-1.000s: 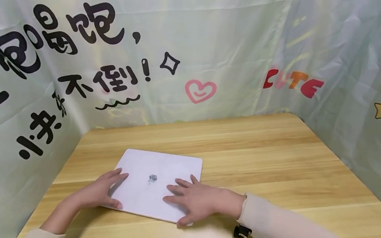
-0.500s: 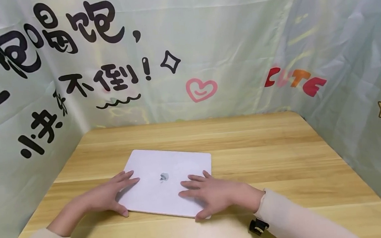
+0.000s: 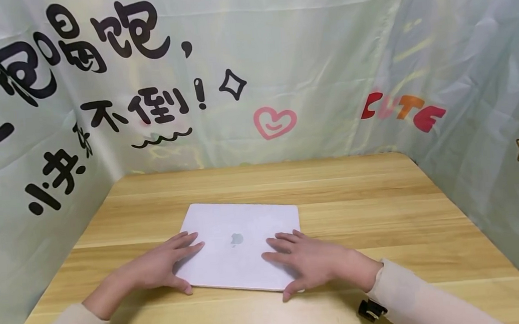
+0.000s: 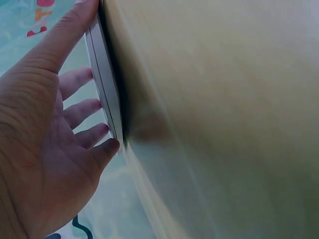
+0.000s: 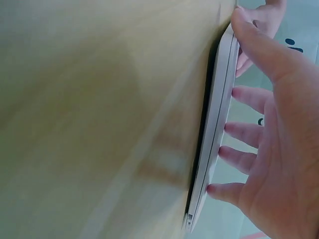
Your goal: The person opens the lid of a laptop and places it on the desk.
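Note:
A closed silver laptop (image 3: pixel 235 264) with an apple logo on its lid lies flat on the wooden table. My left hand (image 3: pixel 158 264) rests at its left side, spread fingertips on the lid and thumb by the front left corner. On the right part of the lid lie the outstretched fingers of my right hand (image 3: pixel 313 261), its thumb reaching down past the front edge. Seen from the left wrist, fingers (image 4: pixel 82 109) touch the laptop's side (image 4: pixel 107 79). In the right wrist view, fingertips (image 5: pixel 237 129) meet the lid's edge above the thin laptop body (image 5: pixel 214 119).
The wooden table (image 3: pixel 356 190) extends behind and to both sides of the laptop. Printed cloth (image 3: pixel 315 52) with lettering, a heart and a star hangs around its back and sides. A black wrist camera (image 3: pixel 372 309) sits below the right sleeve (image 3: pixel 422 293).
Both hands have moved to the right together with the laptop. It has turned as well, so its front edge runs more nearly level across the view.

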{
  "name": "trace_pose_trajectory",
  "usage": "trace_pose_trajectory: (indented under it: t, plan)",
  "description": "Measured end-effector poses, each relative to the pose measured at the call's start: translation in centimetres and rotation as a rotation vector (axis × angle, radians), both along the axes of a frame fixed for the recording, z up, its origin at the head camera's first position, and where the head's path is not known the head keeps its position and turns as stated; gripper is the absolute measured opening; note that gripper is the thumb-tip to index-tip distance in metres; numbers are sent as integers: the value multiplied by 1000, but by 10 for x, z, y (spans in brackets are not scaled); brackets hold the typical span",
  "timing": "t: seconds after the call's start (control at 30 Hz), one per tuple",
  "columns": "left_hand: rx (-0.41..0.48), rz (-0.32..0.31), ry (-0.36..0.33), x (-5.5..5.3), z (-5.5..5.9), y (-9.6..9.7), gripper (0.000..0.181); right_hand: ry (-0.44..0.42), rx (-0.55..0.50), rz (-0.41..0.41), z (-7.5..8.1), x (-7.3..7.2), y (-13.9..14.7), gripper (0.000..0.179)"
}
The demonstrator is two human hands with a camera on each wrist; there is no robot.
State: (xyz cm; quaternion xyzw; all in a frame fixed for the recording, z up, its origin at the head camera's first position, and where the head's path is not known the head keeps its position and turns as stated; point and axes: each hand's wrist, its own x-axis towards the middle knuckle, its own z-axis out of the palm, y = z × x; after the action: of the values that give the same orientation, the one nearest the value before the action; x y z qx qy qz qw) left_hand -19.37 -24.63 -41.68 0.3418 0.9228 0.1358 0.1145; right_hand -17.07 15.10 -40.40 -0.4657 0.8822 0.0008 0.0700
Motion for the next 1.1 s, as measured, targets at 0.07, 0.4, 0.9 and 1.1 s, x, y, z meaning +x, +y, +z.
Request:
trace_pose_trajectory:
  t: [0.07, 0.4, 0.9, 1.1]
  plan:
    - [-9, -10, 0, 0, 1, 2, 106, 12, 4, -10, -1, 1, 3, 94]
    - [-30, -37, -6, 0, 3, 15, 104, -22, -46, -38, 0, -2, 22, 89]
    - [-102, -70, -3, -6, 6, 51, 101, -65, -164, -37, -5, -11, 59, 82]
    - [-97, -72, -27, -3, 7, 68, 101, -112, -170, -65, -4, -15, 74, 81]
